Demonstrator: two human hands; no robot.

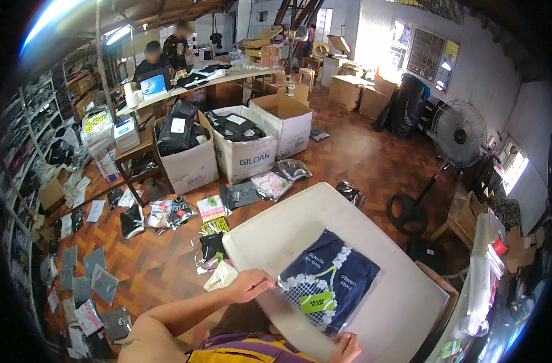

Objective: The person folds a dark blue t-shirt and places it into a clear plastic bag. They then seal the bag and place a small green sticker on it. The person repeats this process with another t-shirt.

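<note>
A folded navy T-shirt in a clear plastic bag (329, 279) lies flat on a light plastic folding table (285, 218). It bears a flower and racket print and a green card (316, 302). My left hand (253, 285) is raised at the table's left edge, just beside the bag's left corner, fingers curled; whether it touches the bag or holds anything is unclear. My right hand (346, 348) is at the bag's lower corner, thumb and fingers closed near the plastic; a firm grip cannot be made out. A white cloth (221, 276) hangs or lies by the left wrist.
Bagged shirts (271, 183) and grey pouches (105, 282) lie on the wooden floor to the left and ahead. Cartons (246, 156) with black parcels stand beyond the table. A pedestal fan (459, 135) is at the right. Two people (153, 63) are behind a long counter (230, 76).
</note>
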